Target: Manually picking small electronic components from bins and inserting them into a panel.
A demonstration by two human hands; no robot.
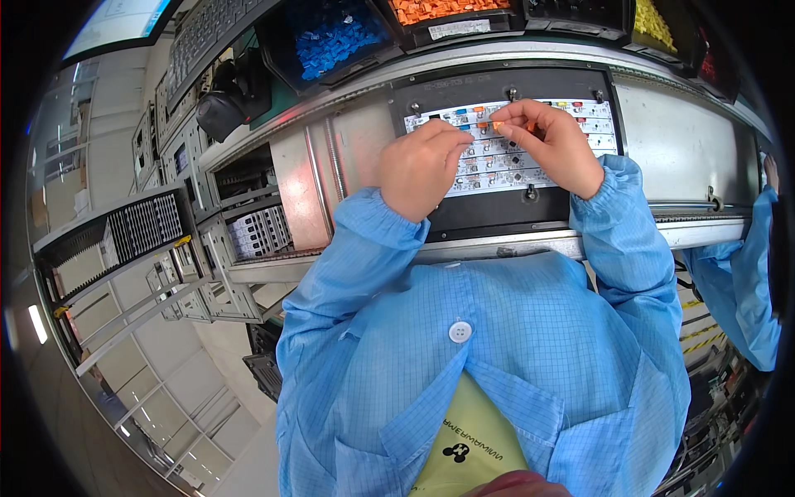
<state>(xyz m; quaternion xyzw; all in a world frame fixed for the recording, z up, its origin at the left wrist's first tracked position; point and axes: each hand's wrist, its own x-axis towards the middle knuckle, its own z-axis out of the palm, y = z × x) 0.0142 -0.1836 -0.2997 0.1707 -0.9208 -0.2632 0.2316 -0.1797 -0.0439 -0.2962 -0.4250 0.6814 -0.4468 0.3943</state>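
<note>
A black fixture plate (497,217) holds a panel of white circuit board strips (497,180) in front of me. Small coloured parts, among them orange, blue, yellow and red, sit along its upper strips. My right hand (563,151) is over the panel's upper middle, thumb and forefinger pinched on a small orange plastic part (498,127). More orange shows under its curled fingers. My left hand (422,168) hovers at the panel's left part with thumb and forefinger drawn together. Whatever its fingertips hold, if anything, is too small to make out.
Beyond the rail stand black bins of blue parts (339,45), orange parts (447,10) and yellow parts (654,26). A handheld scanner (222,112) and a keyboard (217,41) are at the far left. Another person's blue sleeve (741,282) shows at right.
</note>
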